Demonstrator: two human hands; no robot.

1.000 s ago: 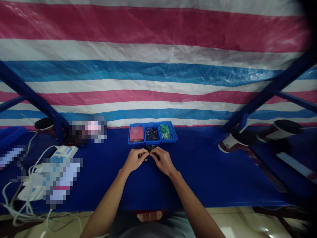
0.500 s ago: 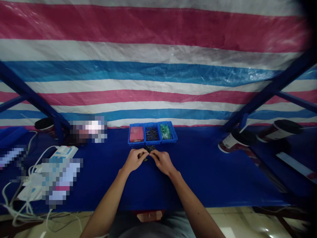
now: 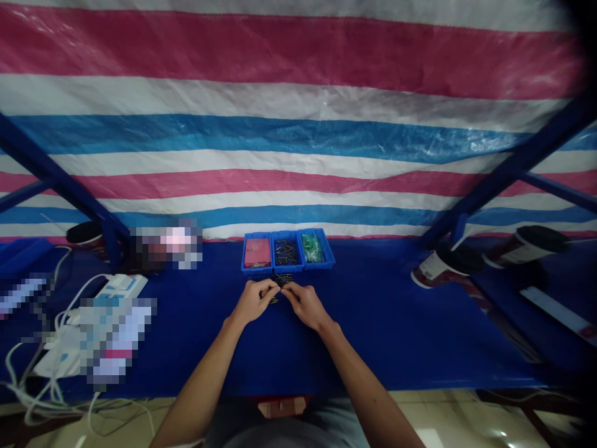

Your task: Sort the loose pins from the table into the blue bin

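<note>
At the far left of the frame, a lidded cup (image 3: 84,233) stands near the blue frame post, and below it a white power strip (image 3: 125,285) lies among loose white cables (image 3: 55,393). Toward the center, the left hand (image 3: 253,303) has its thumb and fingers bent inward. Beyond it sits a blue bin of flat pink pieces (image 3: 257,252); adjoining this are a middle bin of thin dark metal pins (image 3: 286,252) and a right-hand bin of green pieces (image 3: 312,247) in clear plastic. A small pile of similar pins (image 3: 283,278) lies on the blue tabletop (image 3: 387,323), just before the middle bin and the fingertips. The right hand (image 3: 306,305) mirrors the left, fingertips meeting at mid-frame; I cannot tell whether either grips a pin. At right, two paper cups with black lids stand tilted in view, the nearer one (image 3: 438,267) bearing a white label.
</note>
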